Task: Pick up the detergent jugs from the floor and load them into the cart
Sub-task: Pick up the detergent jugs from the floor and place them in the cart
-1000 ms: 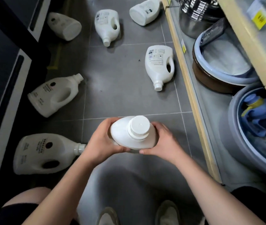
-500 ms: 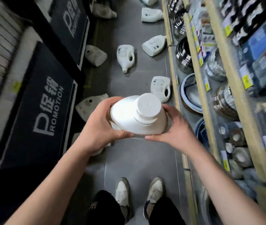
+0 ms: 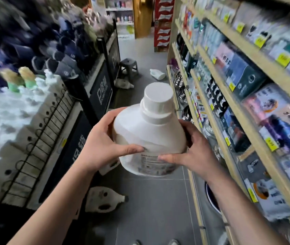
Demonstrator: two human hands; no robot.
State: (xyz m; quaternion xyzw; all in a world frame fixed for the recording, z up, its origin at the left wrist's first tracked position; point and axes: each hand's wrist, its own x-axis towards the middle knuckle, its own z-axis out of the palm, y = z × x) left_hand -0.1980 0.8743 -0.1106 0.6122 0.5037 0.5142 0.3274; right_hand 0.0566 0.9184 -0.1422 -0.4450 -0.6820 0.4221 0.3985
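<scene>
- The held jug (image 3: 149,138), white plastic with a wide white cap (image 3: 156,96), is raised well above the floor (image 3: 149,213) in the middle of a shop aisle, with the cap tilted up and away from the person and the printed label (image 3: 151,163) facing them
- Both hands are clamped on it, one on each side: the left hand (image 3: 101,144) wraps the left shoulder with its thumb across the front, and the right hand (image 3: 193,152) cups the right flank with its thumb on the label
- Handling, as a judgement: if full, it is probably heavy, with liquid that shifts. The walls look smooth and likely give a little, so a two-sided grip on the body suits it. The moulded handle (hidden from here) would allow a one-handed carry, and the cap is no place to lift from
- More jugs lie on their sides on the floor: the near jug (image 3: 105,200) beside the left display, the far jug (image 3: 157,74) close to the shelving, and the stool jug (image 3: 124,84) by a small grey stool (image 3: 128,67)
- Stocked shelves (image 3: 229,96) run along the right, and a black promotion panel (image 3: 101,92) stands to the left under blurred racks of goods
- The cart is not in view, so its place cannot be told, and several jugs are yet to be loaded
</scene>
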